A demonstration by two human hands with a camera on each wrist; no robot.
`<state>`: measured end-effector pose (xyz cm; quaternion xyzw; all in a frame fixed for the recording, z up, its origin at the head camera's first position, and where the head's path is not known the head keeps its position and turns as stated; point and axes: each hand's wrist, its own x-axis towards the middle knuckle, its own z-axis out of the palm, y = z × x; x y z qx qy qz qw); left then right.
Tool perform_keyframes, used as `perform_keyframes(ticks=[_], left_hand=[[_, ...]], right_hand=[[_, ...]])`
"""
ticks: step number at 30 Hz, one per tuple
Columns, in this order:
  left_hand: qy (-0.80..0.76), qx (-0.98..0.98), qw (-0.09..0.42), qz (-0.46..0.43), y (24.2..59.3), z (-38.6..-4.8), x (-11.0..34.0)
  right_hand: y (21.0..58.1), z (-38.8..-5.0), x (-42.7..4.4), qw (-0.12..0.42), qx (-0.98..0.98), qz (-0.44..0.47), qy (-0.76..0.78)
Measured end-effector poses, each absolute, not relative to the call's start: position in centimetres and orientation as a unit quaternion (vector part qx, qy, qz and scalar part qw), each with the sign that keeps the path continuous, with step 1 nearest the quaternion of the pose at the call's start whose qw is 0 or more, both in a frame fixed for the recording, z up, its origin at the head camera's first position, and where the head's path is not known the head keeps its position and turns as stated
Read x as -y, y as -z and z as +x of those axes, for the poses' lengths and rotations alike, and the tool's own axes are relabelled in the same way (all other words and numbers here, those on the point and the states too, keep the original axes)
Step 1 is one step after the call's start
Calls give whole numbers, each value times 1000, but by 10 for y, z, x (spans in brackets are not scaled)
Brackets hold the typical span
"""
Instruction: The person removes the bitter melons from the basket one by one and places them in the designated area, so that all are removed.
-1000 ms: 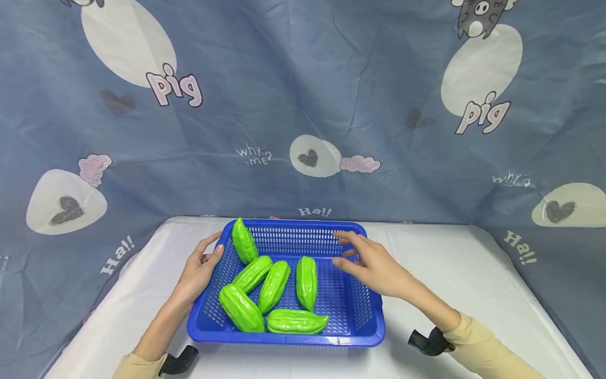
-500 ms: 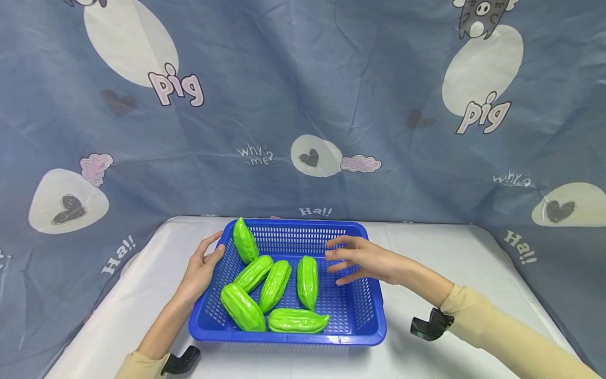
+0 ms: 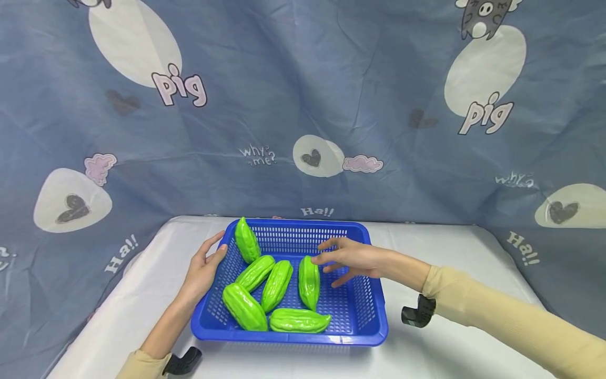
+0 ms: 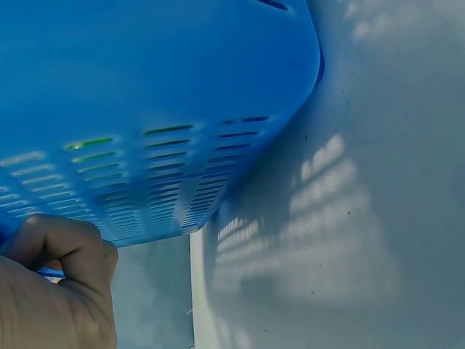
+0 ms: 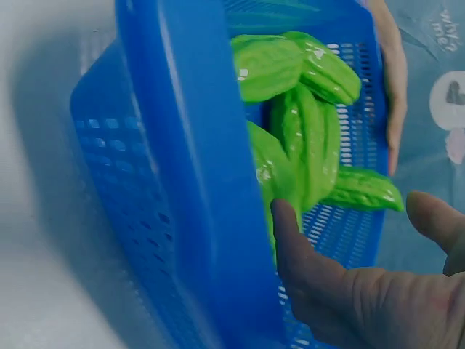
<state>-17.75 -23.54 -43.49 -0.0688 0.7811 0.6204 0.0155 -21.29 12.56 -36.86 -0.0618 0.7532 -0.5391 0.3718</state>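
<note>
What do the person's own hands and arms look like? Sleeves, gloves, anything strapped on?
The left hand and right hand are ungloved. The left sleeve and right sleeve are plain beige and end short of the hands. An angular black device sits by each cuff: left device, right device. I see no cables.

Room in the basket point(image 3: 293, 338) at near right, green gourds point(image 3: 276, 285) crowding left (one leaning)

Creased blue-grey cloth backdrop point(image 3: 265, 95), pale ovals point(image 3: 487, 63), grey hearts point(image 3: 311, 158), "pig" lettering point(image 3: 195, 88), white-covered table point(image 3: 435, 247), soft shadow point(image 3: 404, 350)
</note>
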Motion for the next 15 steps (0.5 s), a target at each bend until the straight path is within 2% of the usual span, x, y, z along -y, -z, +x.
perform_keyframes(ticks=[15], left_hand=[[-621, -780, 15, -67, 437, -178, 235]], right_hand=[[373, -224, -111, 408, -762, -64, 499]])
